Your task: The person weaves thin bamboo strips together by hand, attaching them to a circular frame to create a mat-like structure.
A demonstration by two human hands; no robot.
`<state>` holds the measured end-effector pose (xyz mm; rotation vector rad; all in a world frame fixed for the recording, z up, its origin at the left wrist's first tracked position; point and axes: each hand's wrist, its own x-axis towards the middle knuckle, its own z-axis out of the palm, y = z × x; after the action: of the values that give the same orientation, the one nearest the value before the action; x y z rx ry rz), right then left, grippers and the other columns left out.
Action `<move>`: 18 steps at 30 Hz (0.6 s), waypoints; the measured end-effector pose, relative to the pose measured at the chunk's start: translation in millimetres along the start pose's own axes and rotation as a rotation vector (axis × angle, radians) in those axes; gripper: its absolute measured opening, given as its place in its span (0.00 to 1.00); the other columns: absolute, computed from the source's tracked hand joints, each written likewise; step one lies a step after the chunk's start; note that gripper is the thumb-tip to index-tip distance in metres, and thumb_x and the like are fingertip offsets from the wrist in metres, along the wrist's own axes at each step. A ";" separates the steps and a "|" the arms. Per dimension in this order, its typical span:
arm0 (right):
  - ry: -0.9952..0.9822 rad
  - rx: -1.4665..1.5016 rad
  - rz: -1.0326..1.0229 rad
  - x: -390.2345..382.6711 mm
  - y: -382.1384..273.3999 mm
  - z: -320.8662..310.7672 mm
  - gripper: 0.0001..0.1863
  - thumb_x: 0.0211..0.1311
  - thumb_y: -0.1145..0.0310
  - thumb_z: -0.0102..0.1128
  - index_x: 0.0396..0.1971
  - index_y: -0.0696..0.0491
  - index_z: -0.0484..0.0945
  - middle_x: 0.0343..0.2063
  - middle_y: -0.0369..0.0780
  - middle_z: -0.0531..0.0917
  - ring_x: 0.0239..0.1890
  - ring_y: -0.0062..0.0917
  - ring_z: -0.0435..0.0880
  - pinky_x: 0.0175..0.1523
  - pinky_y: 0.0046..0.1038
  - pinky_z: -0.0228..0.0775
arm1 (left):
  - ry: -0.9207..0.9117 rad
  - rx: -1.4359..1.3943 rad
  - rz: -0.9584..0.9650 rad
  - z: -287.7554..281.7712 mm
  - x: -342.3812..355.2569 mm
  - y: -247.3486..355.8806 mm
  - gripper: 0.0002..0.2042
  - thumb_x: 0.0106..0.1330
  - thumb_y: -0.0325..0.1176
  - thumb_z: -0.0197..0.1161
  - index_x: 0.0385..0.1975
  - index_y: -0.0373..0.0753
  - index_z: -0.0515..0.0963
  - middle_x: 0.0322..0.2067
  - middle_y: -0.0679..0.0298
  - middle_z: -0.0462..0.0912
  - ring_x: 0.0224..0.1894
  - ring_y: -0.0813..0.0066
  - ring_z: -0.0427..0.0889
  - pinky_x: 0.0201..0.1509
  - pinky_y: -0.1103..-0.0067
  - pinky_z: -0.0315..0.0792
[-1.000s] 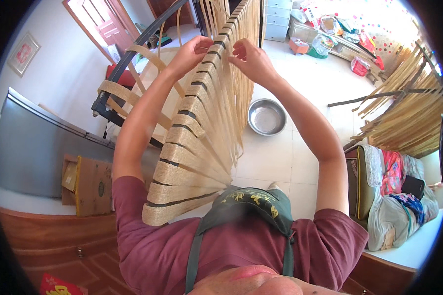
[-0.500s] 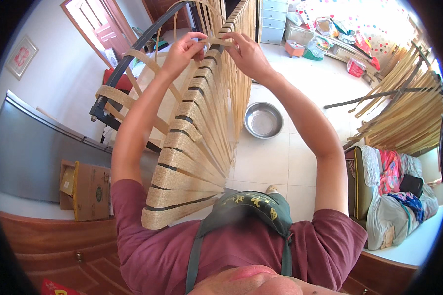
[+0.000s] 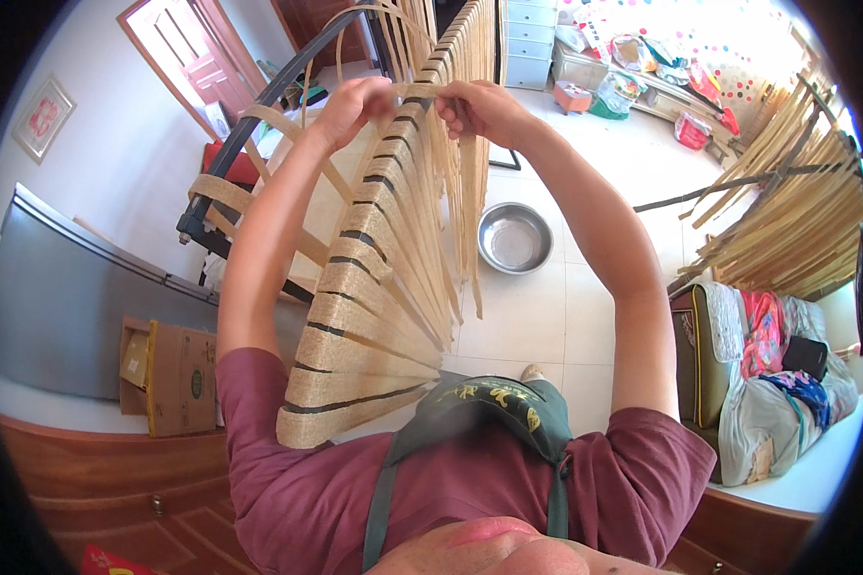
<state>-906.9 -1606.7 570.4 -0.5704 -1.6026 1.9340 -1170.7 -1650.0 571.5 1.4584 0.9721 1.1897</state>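
A long dark bar point(image 3: 359, 236) runs away from me, wrapped side by side with tan woven strips whose tails hang down its right side. Over the far part of the bar, one flat tan strip point(image 3: 415, 91) spans between my two hands. My left hand point(image 3: 353, 107), its fingertips smeared by motion, is curled at the strip's left end. On the other side my right hand point(image 3: 489, 110) pinches the strip between thumb and fingers, the other fingers curled under. Hanging strips point(image 3: 467, 206) drop below my right hand, one reaching lower than its neighbours.
A curved black frame point(image 3: 222, 158) with looped strips stands left of the bar. On the tiled floor to the right sits a metal basin point(image 3: 515, 238). Bundled tan strips point(image 3: 786, 230) hang over poles at far right. A cardboard box point(image 3: 180, 376) leans at left.
Both hands have come slightly nearer to me and lower, and the left fingers have curled in. The right hand has closed more; a loose strip now hangs below it.
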 end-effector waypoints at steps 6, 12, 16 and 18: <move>-0.019 0.043 0.022 4.6 9.3 -1.8 0.16 0.75 0.63 0.51 0.31 0.59 0.79 0.24 0.36 0.79 0.25 0.24 0.80 0.37 0.28 0.79 | 0.079 -0.060 -0.078 -0.5 1.1 -20.6 0.12 0.75 0.39 0.56 0.33 0.38 0.78 0.30 0.69 0.78 0.36 0.78 0.76 0.45 0.77 0.71; -0.019 0.042 0.026 1.1 11.4 1.6 0.16 0.75 0.63 0.51 0.32 0.58 0.79 0.24 0.36 0.79 0.25 0.25 0.79 0.37 0.28 0.78 | 0.095 -0.125 -0.093 -6.8 5.0 -37.4 0.12 0.74 0.40 0.57 0.39 0.38 0.81 0.34 0.69 0.81 0.37 0.79 0.79 0.45 0.77 0.75; -0.025 0.049 0.015 0.4 10.1 2.8 0.16 0.75 0.63 0.51 0.32 0.58 0.78 0.24 0.36 0.79 0.25 0.25 0.79 0.37 0.28 0.78 | 0.110 -0.156 -0.095 -7.0 6.5 -41.0 0.11 0.75 0.40 0.57 0.39 0.39 0.81 0.34 0.69 0.81 0.36 0.80 0.79 0.44 0.78 0.76; -0.041 0.053 0.007 1.2 9.4 3.2 0.15 0.75 0.63 0.51 0.32 0.59 0.79 0.24 0.36 0.79 0.25 0.24 0.79 0.37 0.27 0.79 | 0.111 -0.151 -0.095 -10.0 7.1 -43.2 0.11 0.75 0.40 0.57 0.39 0.39 0.81 0.33 0.70 0.81 0.36 0.80 0.79 0.44 0.78 0.76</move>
<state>-911.3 -1609.5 561.8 -0.5188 -1.5714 1.9986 -1179.1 -1632.6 531.0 1.2257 0.9925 1.2569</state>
